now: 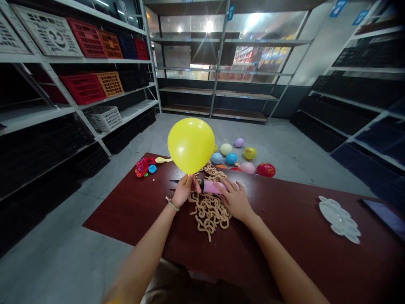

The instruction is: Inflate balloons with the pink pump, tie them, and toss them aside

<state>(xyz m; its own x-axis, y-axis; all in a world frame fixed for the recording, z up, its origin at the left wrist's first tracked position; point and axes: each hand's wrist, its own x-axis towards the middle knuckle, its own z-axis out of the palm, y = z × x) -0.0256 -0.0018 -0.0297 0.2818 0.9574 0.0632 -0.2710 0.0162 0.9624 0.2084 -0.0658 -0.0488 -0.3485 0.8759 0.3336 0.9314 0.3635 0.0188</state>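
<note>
A large inflated yellow balloon point(191, 144) stands upright above the table, its neck pinched in the closed fingers of my left hand point(184, 189). Beside that hand, a pink cylinder with a black end, apparently a balloon pump point(210, 187), lies sideways and points at the balloon's neck. Whether the nozzle is inside the neck is hidden by my fingers. My right hand point(236, 197) rests over the pump's right part, fingers curled around it. Beneath both hands spreads a heap of tan curly strands point(211, 211). Thin black pieces point(173, 181) lie just left of my left hand.
The brown table point(123, 211) carries a red packet point(143, 165), an uninflated pale yellow balloon point(163, 160), a white scalloped tray point(338, 217) and a dark flat device point(384, 215). Several inflated balloons point(231, 158) lie on the floor beyond. Shelves with crates point(85, 38) stand around.
</note>
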